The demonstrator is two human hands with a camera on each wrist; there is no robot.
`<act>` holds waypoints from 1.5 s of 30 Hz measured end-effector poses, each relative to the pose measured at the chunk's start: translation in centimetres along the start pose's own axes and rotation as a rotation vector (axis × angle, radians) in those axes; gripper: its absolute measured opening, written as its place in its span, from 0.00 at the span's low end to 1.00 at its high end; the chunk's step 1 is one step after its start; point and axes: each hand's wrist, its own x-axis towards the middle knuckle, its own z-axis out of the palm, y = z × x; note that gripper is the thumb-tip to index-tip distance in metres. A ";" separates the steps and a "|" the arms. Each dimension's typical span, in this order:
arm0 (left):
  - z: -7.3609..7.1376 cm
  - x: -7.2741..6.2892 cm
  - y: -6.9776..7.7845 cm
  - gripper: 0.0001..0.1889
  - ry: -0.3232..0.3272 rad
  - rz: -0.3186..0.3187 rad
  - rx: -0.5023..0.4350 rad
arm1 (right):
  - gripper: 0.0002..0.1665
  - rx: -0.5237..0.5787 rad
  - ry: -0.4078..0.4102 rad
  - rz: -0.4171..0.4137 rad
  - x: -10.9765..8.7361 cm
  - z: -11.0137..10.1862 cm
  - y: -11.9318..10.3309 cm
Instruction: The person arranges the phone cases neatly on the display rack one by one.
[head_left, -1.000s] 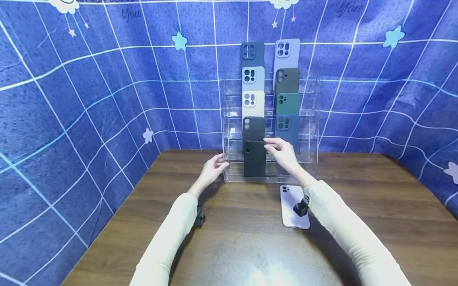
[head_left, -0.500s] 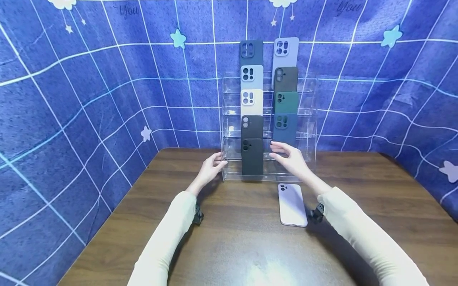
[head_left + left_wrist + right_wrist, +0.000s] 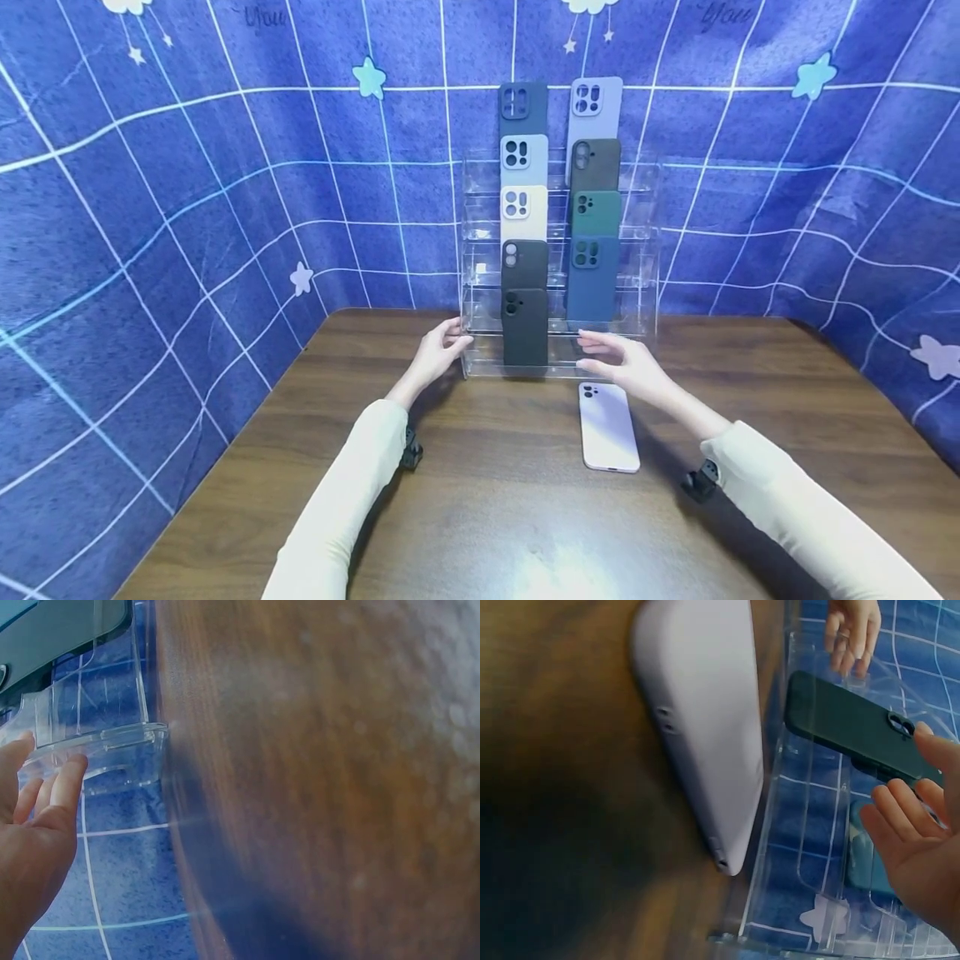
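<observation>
A clear acrylic display rack [image 3: 487, 369] stands on the table, holding phone cases in two columns. My left hand [image 3: 435, 354] holds the rack's left edge between thumb and fingers; the left wrist view shows this hand [image 3: 41, 847] against the clear plastic. My right hand [image 3: 626, 362] is empty, its fingers loosely spread and thumb apart, in front of the rack's lower right. Below it a lilac phone case [image 3: 609, 429] lies on the table, camera holes toward the rack. A black phone case [image 3: 527, 333] stands in the bottom tier of the left column.
Above the black case are a dark grey case [image 3: 528, 262], a cream case [image 3: 528, 217], a light blue case [image 3: 528, 167] and a navy case [image 3: 534, 117]. The right column has blue [image 3: 592, 287], green [image 3: 600, 218], dark [image 3: 600, 171] and lavender [image 3: 600, 121] cases. A blue curtain [image 3: 300, 192] hangs behind.
My right hand has drawn away from the black case, moving right and down toward the lilac case, its fingers spreading. The left hand has stayed at the rack's edge.
</observation>
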 end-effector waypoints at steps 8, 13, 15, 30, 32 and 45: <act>-0.2 0.0 0.0 0.27 0.008 -0.010 -0.018 | 0.29 -0.071 -0.034 -0.033 -2.0 0.0 0.7; -0.1 -0.1 0.1 0.28 0.001 -0.013 -0.013 | 0.26 -0.082 -0.024 -0.040 -2.9 -0.2 1.7; -0.1 -0.1 0.1 0.28 -0.002 -0.009 -0.006 | 0.25 -0.085 -0.039 -0.042 -3.2 -0.4 2.1; -0.2 0.0 0.0 0.29 -0.024 -0.019 -0.027 | 0.27 -0.105 -0.187 0.041 -4.2 -1.0 3.7; -0.2 0.0 0.0 0.29 -0.025 -0.019 -0.037 | 0.27 -0.104 -0.216 0.051 -4.2 -1.1 3.7; 0.0 0.0 -0.1 0.29 -0.022 -0.030 -0.020 | 0.30 -0.095 -0.279 0.045 -4.5 -1.4 2.7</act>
